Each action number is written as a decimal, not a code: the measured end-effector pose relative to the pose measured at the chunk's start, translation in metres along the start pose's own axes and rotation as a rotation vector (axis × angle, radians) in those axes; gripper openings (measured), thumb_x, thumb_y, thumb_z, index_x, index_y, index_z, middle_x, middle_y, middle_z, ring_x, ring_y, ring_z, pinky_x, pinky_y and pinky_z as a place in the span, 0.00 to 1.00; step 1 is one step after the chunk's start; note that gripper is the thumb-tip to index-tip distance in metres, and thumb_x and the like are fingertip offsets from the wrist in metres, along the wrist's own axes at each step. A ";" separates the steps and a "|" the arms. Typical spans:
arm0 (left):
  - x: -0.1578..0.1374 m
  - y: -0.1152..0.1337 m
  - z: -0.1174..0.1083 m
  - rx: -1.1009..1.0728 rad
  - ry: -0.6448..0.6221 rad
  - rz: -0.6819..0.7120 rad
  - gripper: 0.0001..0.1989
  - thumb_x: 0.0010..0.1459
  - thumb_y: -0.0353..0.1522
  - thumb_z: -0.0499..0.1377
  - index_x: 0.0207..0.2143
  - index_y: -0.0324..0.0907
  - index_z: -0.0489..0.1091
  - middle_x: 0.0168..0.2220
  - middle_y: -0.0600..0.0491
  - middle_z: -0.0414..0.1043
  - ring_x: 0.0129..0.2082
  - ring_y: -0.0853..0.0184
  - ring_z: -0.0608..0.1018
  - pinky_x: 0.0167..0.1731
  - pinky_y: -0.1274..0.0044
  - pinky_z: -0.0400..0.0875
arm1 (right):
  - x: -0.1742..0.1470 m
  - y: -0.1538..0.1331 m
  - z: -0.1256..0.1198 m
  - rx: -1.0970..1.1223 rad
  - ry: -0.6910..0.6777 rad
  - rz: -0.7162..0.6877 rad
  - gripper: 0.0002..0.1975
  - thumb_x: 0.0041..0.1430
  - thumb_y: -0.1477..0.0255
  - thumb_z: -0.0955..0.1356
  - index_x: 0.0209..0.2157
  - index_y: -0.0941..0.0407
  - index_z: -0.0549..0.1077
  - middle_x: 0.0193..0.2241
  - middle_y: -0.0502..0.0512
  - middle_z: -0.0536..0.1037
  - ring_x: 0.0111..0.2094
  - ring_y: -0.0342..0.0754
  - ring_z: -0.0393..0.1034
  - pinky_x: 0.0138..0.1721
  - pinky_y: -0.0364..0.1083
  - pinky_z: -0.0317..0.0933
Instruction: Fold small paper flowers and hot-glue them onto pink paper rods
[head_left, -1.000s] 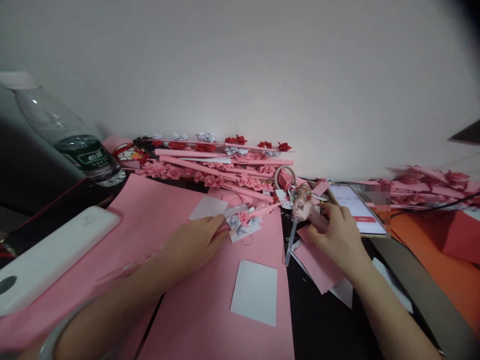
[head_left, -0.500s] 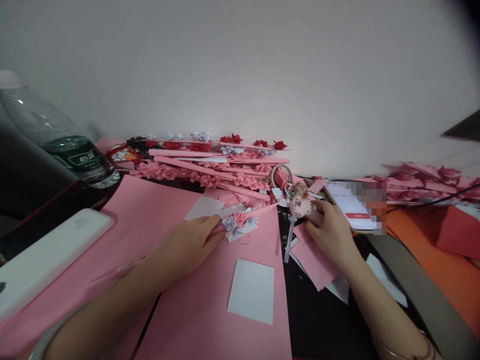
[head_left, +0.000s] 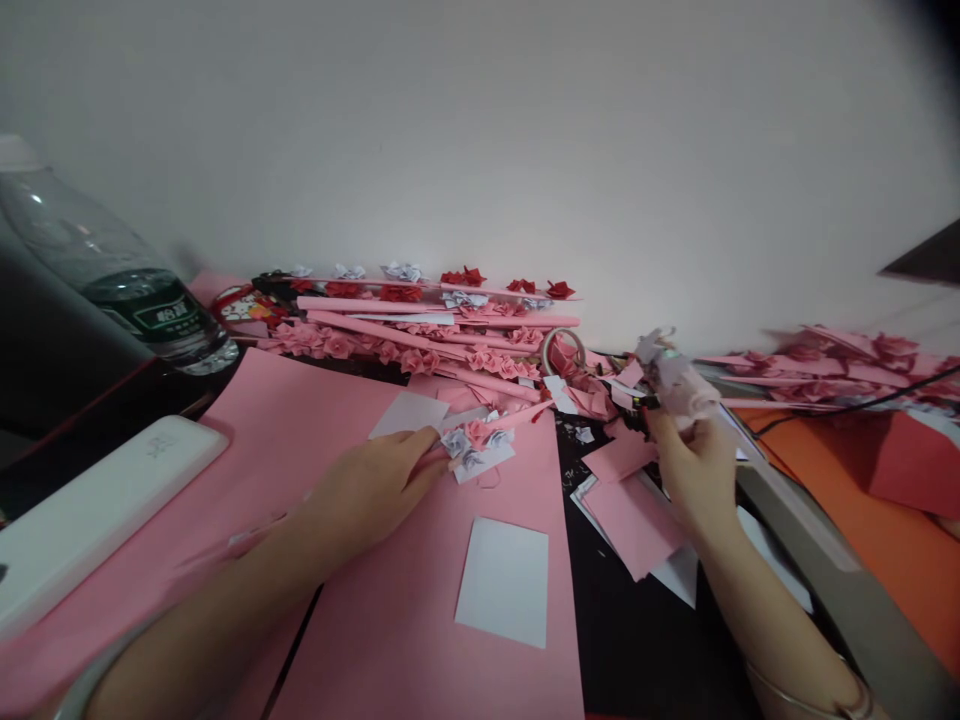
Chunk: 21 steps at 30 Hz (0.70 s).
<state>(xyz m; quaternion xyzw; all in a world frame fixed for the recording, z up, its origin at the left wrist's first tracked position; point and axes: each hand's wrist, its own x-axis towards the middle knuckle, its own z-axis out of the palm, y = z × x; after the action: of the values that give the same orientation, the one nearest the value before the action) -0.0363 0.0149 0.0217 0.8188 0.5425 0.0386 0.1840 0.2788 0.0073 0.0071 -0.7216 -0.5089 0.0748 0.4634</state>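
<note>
My left hand (head_left: 382, 485) is closed around the pink paper stem of a small flower spray, its fingers just behind the blooms. The paper flowers (head_left: 476, 440) on it are pale blue-white and pink, with a white paper piece beneath them. On the right, my right hand (head_left: 694, 465) grips a pale pink hot glue gun (head_left: 682, 385), raised over the desk and smeared by motion. Below that hand lie loose pink paper squares (head_left: 634, 520) on top of white ones. A white paper rectangle (head_left: 502, 582) rests on the large pink sheet (head_left: 420, 620) between my forearms.
Paper flower stems (head_left: 420, 330) in pink, red and white are heaped along the wall. A tape roll (head_left: 562, 350) stands among them. At left are a water bottle (head_left: 150, 290) and a white oblong device (head_left: 112, 520). A phone, partly hidden, lies behind my right hand; orange paper (head_left: 862, 510) is farther right.
My right hand has lifted the glue gun and shifted it rightward, turning it in front of the phone. My left hand and its flower spray stay nearly where they were.
</note>
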 end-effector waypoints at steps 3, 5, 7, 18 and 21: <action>0.000 -0.002 -0.002 0.001 0.031 -0.054 0.13 0.62 0.39 0.41 0.29 0.45 0.57 0.29 0.53 0.68 0.26 0.65 0.70 0.23 0.76 0.54 | 0.001 -0.003 -0.004 0.110 0.000 0.041 0.09 0.52 0.66 0.66 0.25 0.56 0.68 0.19 0.49 0.68 0.22 0.46 0.61 0.24 0.44 0.56; 0.000 -0.004 -0.003 0.002 0.059 -0.082 0.12 0.62 0.40 0.41 0.29 0.45 0.57 0.28 0.54 0.68 0.26 0.64 0.70 0.23 0.76 0.54 | 0.002 -0.003 -0.005 0.158 -0.033 0.051 0.09 0.52 0.65 0.67 0.26 0.56 0.68 0.19 0.49 0.68 0.22 0.45 0.61 0.23 0.44 0.55; 0.000 -0.006 -0.004 -0.002 0.068 -0.092 0.12 0.62 0.40 0.42 0.29 0.45 0.56 0.28 0.54 0.68 0.26 0.64 0.70 0.23 0.75 0.54 | 0.001 -0.002 -0.005 0.191 -0.114 0.078 0.12 0.52 0.62 0.67 0.25 0.57 0.67 0.18 0.48 0.68 0.20 0.44 0.60 0.21 0.43 0.55; 0.001 -0.003 -0.001 0.025 -0.016 -0.005 0.14 0.63 0.40 0.41 0.31 0.45 0.60 0.31 0.53 0.70 0.29 0.63 0.72 0.24 0.75 0.56 | -0.023 -0.019 0.003 0.111 -0.613 -0.142 0.12 0.55 0.63 0.66 0.26 0.57 0.69 0.18 0.47 0.66 0.19 0.42 0.58 0.21 0.42 0.55; 0.001 -0.005 0.001 0.031 -0.016 -0.003 0.14 0.63 0.40 0.41 0.31 0.45 0.61 0.31 0.53 0.71 0.29 0.62 0.73 0.25 0.75 0.57 | -0.025 -0.023 0.005 0.063 -0.621 -0.196 0.12 0.55 0.64 0.65 0.22 0.56 0.68 0.16 0.46 0.64 0.19 0.42 0.57 0.21 0.41 0.54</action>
<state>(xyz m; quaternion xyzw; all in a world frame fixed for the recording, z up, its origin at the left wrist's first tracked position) -0.0396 0.0169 0.0189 0.8209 0.5429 0.0235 0.1756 0.2481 -0.0086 0.0122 -0.5973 -0.6903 0.2618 0.3132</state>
